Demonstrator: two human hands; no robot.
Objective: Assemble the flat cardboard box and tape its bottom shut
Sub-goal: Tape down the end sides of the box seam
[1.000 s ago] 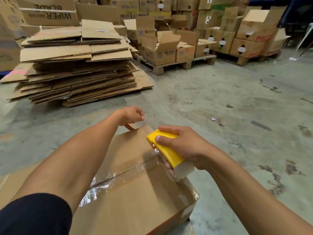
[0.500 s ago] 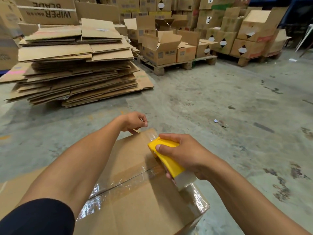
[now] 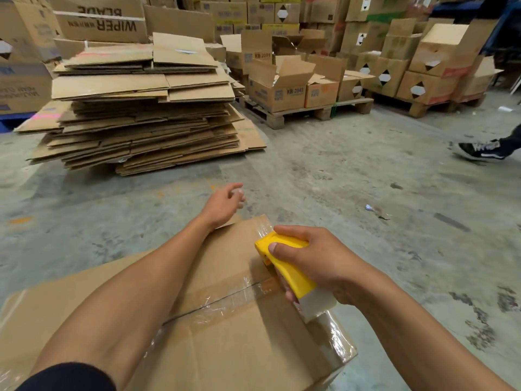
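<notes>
A brown cardboard box lies in front of me on the concrete floor, its upturned flaps closed and shiny clear tape stretched along the seam. My right hand grips a yellow tape dispenser that rests on the box near its far right edge, the tape roll under my palm. My left hand hovers past the far edge of the box, fingers loosely apart and holding nothing; it looks slightly blurred.
A tall stack of flat cardboard sheets sits on the floor ahead left. Pallets with open and closed cartons line the back. Another person's black sneaker steps in at the right edge.
My left hand has let go of the box's far edge and lifted away with fingers spread. The dispenser has slid a little toward the far edge. A sneaker has appeared at right.
</notes>
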